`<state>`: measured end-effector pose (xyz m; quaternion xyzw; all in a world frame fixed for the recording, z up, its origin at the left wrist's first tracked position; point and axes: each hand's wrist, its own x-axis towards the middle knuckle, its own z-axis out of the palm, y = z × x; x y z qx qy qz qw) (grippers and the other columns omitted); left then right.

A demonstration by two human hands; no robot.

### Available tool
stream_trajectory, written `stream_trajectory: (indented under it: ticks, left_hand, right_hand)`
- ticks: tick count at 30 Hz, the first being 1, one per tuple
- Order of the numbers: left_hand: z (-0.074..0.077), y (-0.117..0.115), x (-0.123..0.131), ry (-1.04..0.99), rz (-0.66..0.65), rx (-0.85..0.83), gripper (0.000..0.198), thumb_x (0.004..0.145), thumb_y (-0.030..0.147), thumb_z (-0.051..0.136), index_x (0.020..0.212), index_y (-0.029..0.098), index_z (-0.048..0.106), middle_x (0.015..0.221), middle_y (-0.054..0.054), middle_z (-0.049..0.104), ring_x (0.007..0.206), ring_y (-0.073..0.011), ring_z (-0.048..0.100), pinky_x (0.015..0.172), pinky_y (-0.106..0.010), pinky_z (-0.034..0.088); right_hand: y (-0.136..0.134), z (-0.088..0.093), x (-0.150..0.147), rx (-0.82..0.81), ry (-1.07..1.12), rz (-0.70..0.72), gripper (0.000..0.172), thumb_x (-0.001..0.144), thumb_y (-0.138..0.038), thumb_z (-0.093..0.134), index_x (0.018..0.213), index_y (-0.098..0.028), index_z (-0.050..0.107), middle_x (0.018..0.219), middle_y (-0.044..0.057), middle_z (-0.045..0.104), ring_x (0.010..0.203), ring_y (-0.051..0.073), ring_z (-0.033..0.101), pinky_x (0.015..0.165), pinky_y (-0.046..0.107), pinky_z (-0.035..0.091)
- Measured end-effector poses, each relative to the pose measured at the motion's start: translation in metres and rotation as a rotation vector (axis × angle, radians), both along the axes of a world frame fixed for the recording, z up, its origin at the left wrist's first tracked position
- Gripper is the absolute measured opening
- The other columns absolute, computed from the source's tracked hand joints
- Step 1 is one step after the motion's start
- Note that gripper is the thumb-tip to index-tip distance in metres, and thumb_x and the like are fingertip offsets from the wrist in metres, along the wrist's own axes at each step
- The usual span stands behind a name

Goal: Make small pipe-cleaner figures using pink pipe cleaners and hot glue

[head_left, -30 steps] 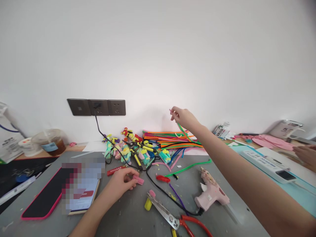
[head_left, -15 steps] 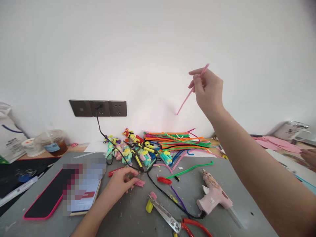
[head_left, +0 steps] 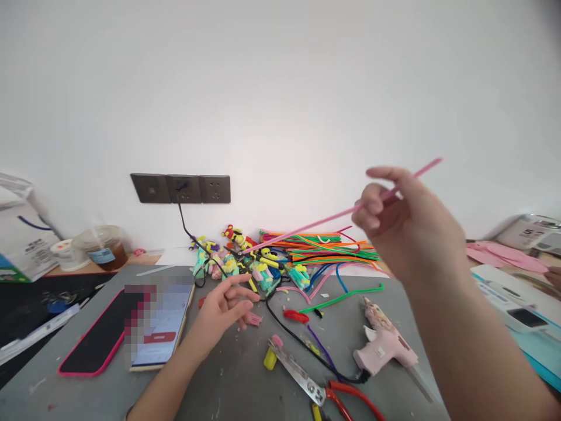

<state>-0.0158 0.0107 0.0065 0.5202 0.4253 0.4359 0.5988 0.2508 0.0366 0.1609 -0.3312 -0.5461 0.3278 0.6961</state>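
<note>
My right hand (head_left: 405, 225) is raised above the table and pinches a long pink pipe cleaner (head_left: 315, 223), which slants down to the left toward the craft pile. Its far tip hangs over the small pipe-cleaner figures (head_left: 245, 266). My left hand (head_left: 225, 304) hovers just above the grey table (head_left: 228, 386) with fingers loosely spread, holding nothing. A short folded pink piece (head_left: 254, 319) lies right beside its fingertips. A stack of coloured pipe cleaners (head_left: 319, 245) lies against the wall behind.
A pink glue gun (head_left: 385, 345), red-handled pliers (head_left: 324, 392) and a black cord (head_left: 289, 333) lie in front. A phone (head_left: 94, 342) and notebook (head_left: 164, 324) sit at left. Wall sockets (head_left: 182, 189), cups (head_left: 103, 248) and a power strip (head_left: 512, 298) ring the table.
My right hand pulled the pink pipe cleaner out of the stack, lifted it high, then brought it down and closer. My left hand let go of the short pink piece and opened.
</note>
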Motion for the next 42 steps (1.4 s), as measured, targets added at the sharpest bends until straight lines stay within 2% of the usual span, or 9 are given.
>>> stream_trajectory:
  ticks: [3,8,16,22,26,30,35,40,42]
  left_hand:
    - [0.003,-0.005,0.003,-0.202,-0.072,-0.06,0.075,0.064,0.053,0.086,0.125,0.018,0.06,0.092,-0.008,0.072,0.057,-0.0119,0.061,0.053,-0.024,0.051]
    - [0.002,-0.003,0.001,-0.417,0.061,-0.136,0.047,0.067,0.043,0.089,0.101,0.014,0.073,0.072,-0.002,0.069,0.052,-0.0075,0.057,0.048,-0.017,0.05]
    - [0.006,-0.001,0.002,-0.547,0.152,-0.196,0.034,0.053,0.034,0.097,0.072,0.013,0.078,0.059,0.0,0.07,0.049,-0.0062,0.062,0.049,-0.012,0.054]
    - [-0.001,-0.012,0.017,-0.466,0.069,-0.217,0.036,0.055,0.039,0.095,0.078,0.015,0.081,0.071,-0.006,0.079,0.059,-0.012,0.071,0.054,-0.016,0.056]
    - [-0.008,-0.013,0.017,-0.282,-0.037,-0.121,0.034,0.065,0.045,0.088,0.082,0.016,0.082,0.073,-0.008,0.079,0.063,-0.0158,0.071,0.058,-0.021,0.055]
    - [-0.006,-0.001,-0.001,0.176,-0.022,0.161,0.028,0.08,0.042,0.073,0.091,0.017,0.08,0.081,-0.009,0.079,0.069,-0.0207,0.07,0.064,-0.028,0.053]
    - [-0.012,0.011,-0.015,0.79,0.002,0.392,0.018,0.087,0.028,0.061,0.084,0.022,0.078,0.09,-0.006,0.075,0.084,-0.0235,0.068,0.075,-0.031,0.048]
    - [-0.026,0.005,0.0,0.958,-0.071,0.348,0.014,0.087,0.019,0.06,0.091,0.021,0.074,0.102,-0.007,0.072,0.097,-0.0254,0.066,0.082,-0.033,0.048]
    - [-0.029,0.002,0.003,0.981,-0.094,0.371,0.012,0.087,0.016,0.06,0.087,0.021,0.071,0.1,-0.007,0.071,0.097,-0.0256,0.064,0.082,-0.034,0.047]
  right_hand:
    - [-0.024,-0.036,-0.011,-0.124,0.029,0.111,0.024,0.099,-0.034,0.045,0.088,-0.029,0.065,0.063,-0.002,0.042,0.047,0.015,0.042,0.048,0.031,0.04]
    - [-0.055,-0.086,-0.02,-0.302,0.143,0.158,0.027,0.095,-0.046,0.054,0.082,-0.026,0.066,0.06,-0.002,0.042,0.046,0.014,0.04,0.045,0.028,0.036]
    - [-0.083,-0.117,-0.009,-0.403,0.401,0.008,0.026,0.087,-0.047,0.068,0.094,-0.022,0.073,0.061,-0.003,0.05,0.046,0.008,0.038,0.045,0.02,0.037]
    - [-0.084,-0.14,-0.044,-0.516,0.579,0.088,0.051,0.077,-0.062,0.072,0.111,-0.025,0.074,0.111,0.009,0.071,0.083,0.02,0.067,0.072,0.032,0.057]
    - [-0.078,-0.154,-0.069,-0.514,0.291,0.238,0.033,0.08,-0.051,0.077,0.094,-0.022,0.076,0.079,0.003,0.069,0.065,0.015,0.062,0.063,0.027,0.051]
    - [-0.065,-0.155,-0.069,-0.485,-0.044,0.203,0.041,0.083,-0.058,0.07,0.081,-0.017,0.074,0.063,0.001,0.061,0.06,0.015,0.059,0.059,0.026,0.047]
    - [-0.055,-0.154,-0.054,-0.524,-0.111,0.16,0.048,0.078,-0.064,0.07,0.078,-0.016,0.071,0.072,0.007,0.069,0.067,0.019,0.062,0.06,0.028,0.048]
    - [-0.061,-0.156,-0.048,-0.521,-0.118,0.161,0.05,0.083,-0.064,0.067,0.063,-0.02,0.054,0.048,-0.004,0.051,0.048,0.01,0.043,0.051,0.023,0.037]
    - [-0.062,-0.159,-0.046,-0.547,-0.062,0.203,0.047,0.082,-0.065,0.066,0.071,-0.02,0.059,0.048,-0.003,0.055,0.048,0.011,0.048,0.051,0.023,0.039]
